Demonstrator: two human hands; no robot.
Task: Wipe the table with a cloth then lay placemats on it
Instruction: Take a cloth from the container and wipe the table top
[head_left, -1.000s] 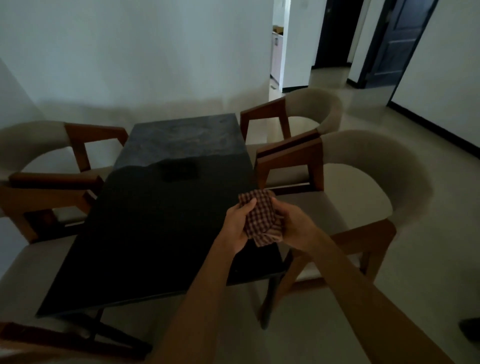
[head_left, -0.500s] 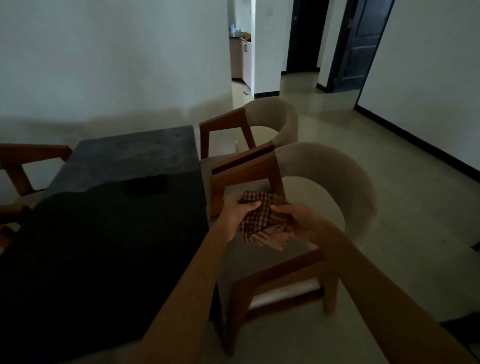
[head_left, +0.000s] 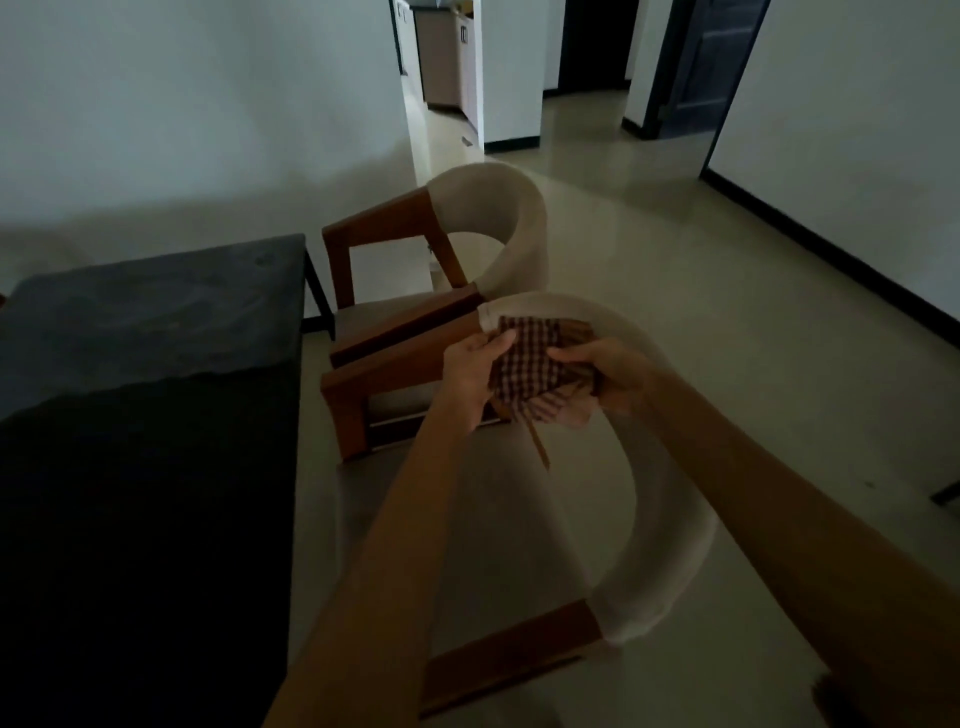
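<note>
Two chairs (head_left: 519, 249) crowd the table's (head_left: 156, 322) right edge; floor (head_left: 727, 364) beyond lies open.

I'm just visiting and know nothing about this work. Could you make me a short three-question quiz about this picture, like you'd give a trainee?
1. True or false: the checked cloth is lying flat on the dark table.
2. Which hands hold the cloth? A) left hand only B) right hand only C) both
3. Fill in: the hands are above the nearer ____, not above the table.

Key
1. False. The cloth is bunched up and held in the air, to the right of the table.
2. C. The fingers of each hand grip one side of it.
3. Chair. A second chair stands beyond it.
</note>
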